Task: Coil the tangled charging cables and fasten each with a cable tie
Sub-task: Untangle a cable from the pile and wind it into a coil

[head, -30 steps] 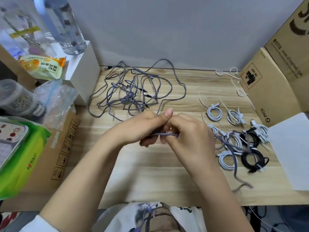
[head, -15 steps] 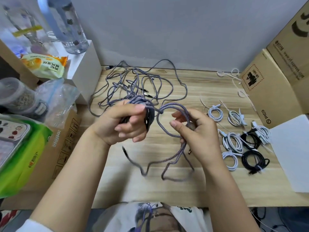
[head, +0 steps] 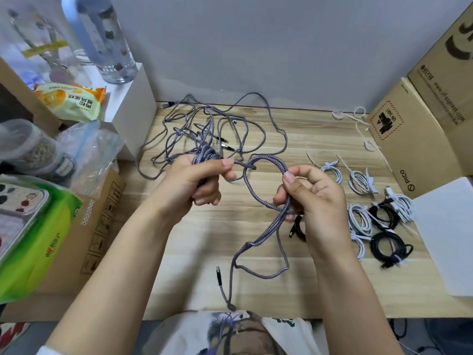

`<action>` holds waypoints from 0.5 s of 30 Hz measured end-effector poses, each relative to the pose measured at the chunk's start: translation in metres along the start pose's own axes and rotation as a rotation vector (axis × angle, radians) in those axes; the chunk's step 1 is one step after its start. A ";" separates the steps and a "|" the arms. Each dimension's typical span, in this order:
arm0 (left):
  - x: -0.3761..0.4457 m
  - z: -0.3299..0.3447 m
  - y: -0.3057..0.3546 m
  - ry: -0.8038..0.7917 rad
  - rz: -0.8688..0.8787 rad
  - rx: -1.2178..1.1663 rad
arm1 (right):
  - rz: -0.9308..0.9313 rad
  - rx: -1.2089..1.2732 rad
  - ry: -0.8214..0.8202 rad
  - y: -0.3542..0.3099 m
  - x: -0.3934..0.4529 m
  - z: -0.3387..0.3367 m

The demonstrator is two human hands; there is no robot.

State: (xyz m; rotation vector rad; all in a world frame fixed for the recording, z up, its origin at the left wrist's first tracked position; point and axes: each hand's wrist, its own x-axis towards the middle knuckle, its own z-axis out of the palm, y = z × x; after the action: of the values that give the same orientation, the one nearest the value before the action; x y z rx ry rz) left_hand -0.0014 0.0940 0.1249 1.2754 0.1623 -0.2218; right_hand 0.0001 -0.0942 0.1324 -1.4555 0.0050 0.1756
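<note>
You are in the middle of coiling one braided grey cable (head: 266, 226), with nothing on it fastened yet. Your left hand (head: 197, 180) is closed in a fist around a bundle of gathered turns, the thumb laid across the top and the fingers curled under, held above the middle of the tabletop (head: 179, 252). Your right hand (head: 312, 196) pinches the next loop between thumb and forefinger, the other fingers loosely curled behind it; that loop arches between the two hands. Below the right hand the slack drops in kinked bends toward the near edge, and the plug end (head: 218, 271) lies close to that edge. Behind your left hand the tangled heap of grey cables (head: 217, 129) sprawls toward the far edge, and I cannot tell whether your cable is fully free of it. The finished coils, white and black (head: 378, 219), sit along the right side of the tabletop, and loose cable ties (head: 358, 119) lie near the far right corner. The next move, as I judge it, is to bring the pinched loop over to the left fist and lay it on the bundle, keeping the turns even, then draw up the remaining slack. Watch the kinks low in the slack; they may twist the loop as it comes up.
</note>
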 end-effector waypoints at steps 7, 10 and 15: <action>0.000 0.013 -0.004 0.179 0.094 0.167 | -0.047 0.137 -0.038 0.000 -0.003 0.010; -0.001 0.017 -0.003 0.137 0.114 0.140 | -0.041 0.166 -0.069 0.000 -0.003 0.013; -0.002 0.019 -0.002 0.177 0.183 0.193 | 0.055 0.178 -0.177 0.002 -0.002 0.010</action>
State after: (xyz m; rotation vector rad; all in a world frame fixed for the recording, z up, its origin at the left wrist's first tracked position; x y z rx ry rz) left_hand -0.0039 0.0755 0.1293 1.4935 0.1781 0.0341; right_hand -0.0032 -0.0840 0.1317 -1.2592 -0.0817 0.3406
